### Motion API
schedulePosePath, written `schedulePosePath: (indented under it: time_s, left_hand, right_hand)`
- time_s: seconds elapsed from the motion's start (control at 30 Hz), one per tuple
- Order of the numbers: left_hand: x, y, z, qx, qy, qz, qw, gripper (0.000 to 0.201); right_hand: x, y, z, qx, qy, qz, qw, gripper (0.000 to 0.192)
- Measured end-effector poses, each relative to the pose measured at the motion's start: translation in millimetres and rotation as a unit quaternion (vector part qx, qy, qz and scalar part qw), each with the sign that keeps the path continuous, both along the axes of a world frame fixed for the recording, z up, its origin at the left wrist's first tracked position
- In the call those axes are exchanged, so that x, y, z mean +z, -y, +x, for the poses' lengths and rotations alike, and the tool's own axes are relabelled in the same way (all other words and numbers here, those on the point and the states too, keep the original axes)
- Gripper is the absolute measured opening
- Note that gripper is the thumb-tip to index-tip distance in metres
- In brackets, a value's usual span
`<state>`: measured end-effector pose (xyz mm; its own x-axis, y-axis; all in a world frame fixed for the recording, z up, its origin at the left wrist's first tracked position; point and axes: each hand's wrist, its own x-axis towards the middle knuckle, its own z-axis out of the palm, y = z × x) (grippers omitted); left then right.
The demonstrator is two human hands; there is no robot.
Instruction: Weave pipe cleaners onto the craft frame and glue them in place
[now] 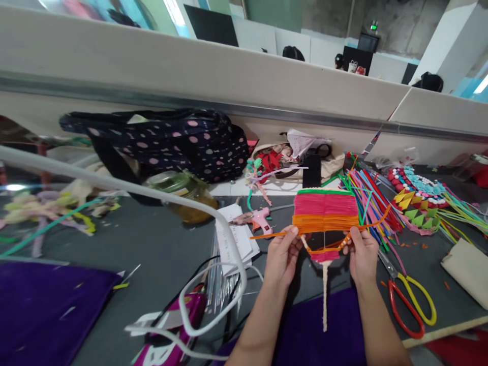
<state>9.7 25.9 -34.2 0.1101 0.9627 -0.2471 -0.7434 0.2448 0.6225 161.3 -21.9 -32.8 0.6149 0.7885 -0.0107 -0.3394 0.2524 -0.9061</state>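
Both hands hold up a flat hand fan [325,208] with bands of green, pink and orange strips, an open gap lower down and a cream wrapped handle [325,300]. My left hand [284,254] is closed on its left edge, thumb on an orange strip [265,236] that sticks out to the left. On the opposite edge, my right hand [362,254] pinches the frame where an orange strip end [381,218] curves up and right. Fingertips of both hands are partly hidden behind the fan.
A pink glue gun [261,220] lies on papers [232,244] to the left. Scissors [412,300] with red and yellow handles rest at right, near colourful pipe cleaners [377,198]. A white cable [152,188] crosses the left side. Behind stand a jar [186,198] and a dotted bag [168,142].
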Motion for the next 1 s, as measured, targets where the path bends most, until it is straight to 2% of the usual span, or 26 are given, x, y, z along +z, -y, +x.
schedulePosePath:
  time_s: [0.2,0.5,0.63,0.73,0.87,1.0]
  left_hand:
    - [-5.4,0,-1,-0.008,0.028,-0.008,1.000,0.017]
    - [0.3,6,3,0.006,0.010,0.023,1.000,0.020]
    - [6.0,14,9,0.040,-0.031,0.075,0.996,0.027]
    - [10.1,19,10,0.024,-0.031,0.107,0.994,0.028]
    - [13.2,24,9,-0.002,-0.007,0.110,0.994,0.027]
    - [15.6,25,6,-0.002,0.012,0.107,0.994,0.028]
  right_hand:
    - [0.4,-1,5,-0.017,-0.029,-0.003,0.999,0.031]
    - [-4.2,-2,9,-0.006,-0.044,0.000,0.999,0.036]
    - [-6.7,-2,12,0.019,-0.054,-0.018,0.998,0.036]
    - [-10.2,-2,14,0.041,-0.095,-0.039,0.994,0.033]
    - [-17.1,-5,13,0.073,-0.155,-0.070,0.983,0.030]
    - [-22.2,-8,10,0.111,-0.160,-0.090,0.977,0.029]
